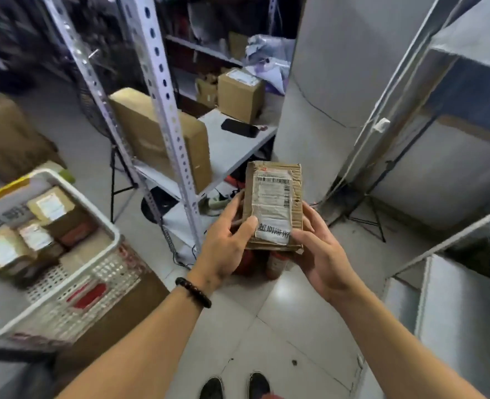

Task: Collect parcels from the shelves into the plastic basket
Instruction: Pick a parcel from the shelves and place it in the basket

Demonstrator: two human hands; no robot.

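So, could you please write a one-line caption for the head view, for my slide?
Left hand and right hand hold a labelled cardboard parcel; the plastic basket with parcels stands at left.

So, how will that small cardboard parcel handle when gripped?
The parcel is probably stiff: its corrugated faces look flat between the left hand and right hand. Likely light, since fingers alone carry it. Creased, torn edges suggest it could crush if squeezed.

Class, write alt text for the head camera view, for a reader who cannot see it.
A person holds a worn cardboard parcel with a shipping label, left grip and right grip at its lower sides, above a tiled floor. To their left, a white plastic basket contains several parcels; metal shelves with larger boxes stand beyond.
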